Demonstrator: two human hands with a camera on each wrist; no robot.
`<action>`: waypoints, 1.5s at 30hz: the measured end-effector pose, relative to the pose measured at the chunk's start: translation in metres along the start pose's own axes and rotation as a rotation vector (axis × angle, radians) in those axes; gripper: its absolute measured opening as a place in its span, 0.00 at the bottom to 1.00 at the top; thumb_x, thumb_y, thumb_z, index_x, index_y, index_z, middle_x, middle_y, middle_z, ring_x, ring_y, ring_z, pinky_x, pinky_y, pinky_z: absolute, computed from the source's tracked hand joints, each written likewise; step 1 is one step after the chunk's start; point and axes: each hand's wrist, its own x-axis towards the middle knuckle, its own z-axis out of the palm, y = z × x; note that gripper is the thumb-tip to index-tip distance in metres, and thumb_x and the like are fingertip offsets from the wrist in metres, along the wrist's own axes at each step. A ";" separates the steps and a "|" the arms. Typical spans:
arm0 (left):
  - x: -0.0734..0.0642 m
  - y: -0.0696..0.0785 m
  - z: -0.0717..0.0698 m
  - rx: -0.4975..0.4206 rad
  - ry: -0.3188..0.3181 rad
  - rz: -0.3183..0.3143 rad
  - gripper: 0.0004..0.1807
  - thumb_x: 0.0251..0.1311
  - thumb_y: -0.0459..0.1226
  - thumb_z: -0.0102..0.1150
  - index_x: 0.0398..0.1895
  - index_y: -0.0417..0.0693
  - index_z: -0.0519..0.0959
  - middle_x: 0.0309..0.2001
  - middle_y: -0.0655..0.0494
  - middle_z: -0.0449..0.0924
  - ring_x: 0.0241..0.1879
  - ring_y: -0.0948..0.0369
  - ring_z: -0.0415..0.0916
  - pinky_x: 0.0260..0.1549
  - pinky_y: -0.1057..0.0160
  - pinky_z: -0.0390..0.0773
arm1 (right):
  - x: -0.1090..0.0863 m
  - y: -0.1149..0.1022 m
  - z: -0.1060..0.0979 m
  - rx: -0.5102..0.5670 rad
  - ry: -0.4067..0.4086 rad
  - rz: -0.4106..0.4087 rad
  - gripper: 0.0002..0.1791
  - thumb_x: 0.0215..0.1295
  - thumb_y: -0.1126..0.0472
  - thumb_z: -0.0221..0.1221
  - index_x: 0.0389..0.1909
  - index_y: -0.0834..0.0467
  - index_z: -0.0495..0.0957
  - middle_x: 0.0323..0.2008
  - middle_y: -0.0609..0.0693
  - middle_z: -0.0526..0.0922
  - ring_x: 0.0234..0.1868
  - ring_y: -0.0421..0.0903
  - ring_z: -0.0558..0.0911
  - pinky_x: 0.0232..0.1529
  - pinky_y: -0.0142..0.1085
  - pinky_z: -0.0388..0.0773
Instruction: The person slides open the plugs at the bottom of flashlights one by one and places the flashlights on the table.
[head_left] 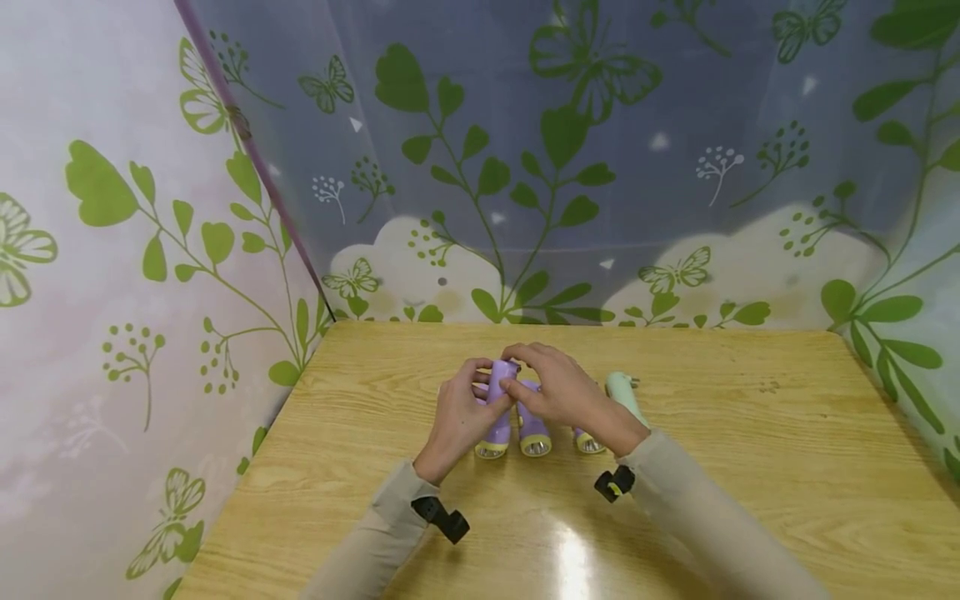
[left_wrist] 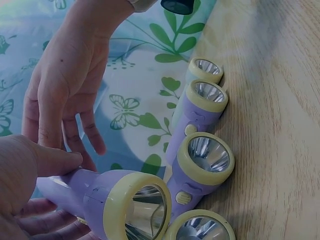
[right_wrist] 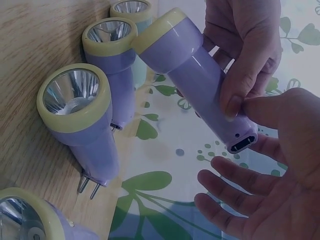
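Note:
A purple flashlight [head_left: 500,404] with a pale yellow head is gripped in my left hand [head_left: 462,417], thumb on one side and fingers on the other. My right hand [head_left: 558,392] pinches its tail end between thumb and index finger; the other right fingers spread loosely in the right wrist view. That tail end [right_wrist: 243,144] shows a dark slot with metal inside. Beside it stands a second purple flashlight [left_wrist: 200,172], lens toward me, with two metal prongs [right_wrist: 90,187] sticking out of its tail. Another purple flashlight [left_wrist: 202,230] sits partly hidden near the held one.
To the right, a further purple flashlight [head_left: 588,442] is mostly covered by my right hand. Past it lies a mint green flashlight [head_left: 624,393] with its prongs out. The wooden table [head_left: 712,500] meets a leaf-printed curtain [head_left: 450,167] at its back and left edges.

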 end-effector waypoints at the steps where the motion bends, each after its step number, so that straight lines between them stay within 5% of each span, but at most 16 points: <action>1: 0.000 0.000 0.000 -0.002 0.000 -0.001 0.28 0.59 0.44 0.72 0.59 0.43 0.77 0.46 0.42 0.88 0.38 0.52 0.88 0.30 0.63 0.86 | 0.000 0.000 0.000 0.000 -0.001 0.001 0.24 0.73 0.49 0.59 0.65 0.55 0.75 0.62 0.55 0.81 0.62 0.55 0.81 0.62 0.53 0.79; 45: -0.002 0.002 -0.004 -0.024 0.009 -0.001 0.26 0.60 0.42 0.71 0.59 0.44 0.77 0.46 0.42 0.87 0.38 0.52 0.88 0.28 0.63 0.86 | 0.001 -0.002 -0.002 -0.005 0.005 -0.003 0.24 0.73 0.47 0.60 0.63 0.55 0.76 0.60 0.55 0.82 0.62 0.55 0.81 0.60 0.54 0.79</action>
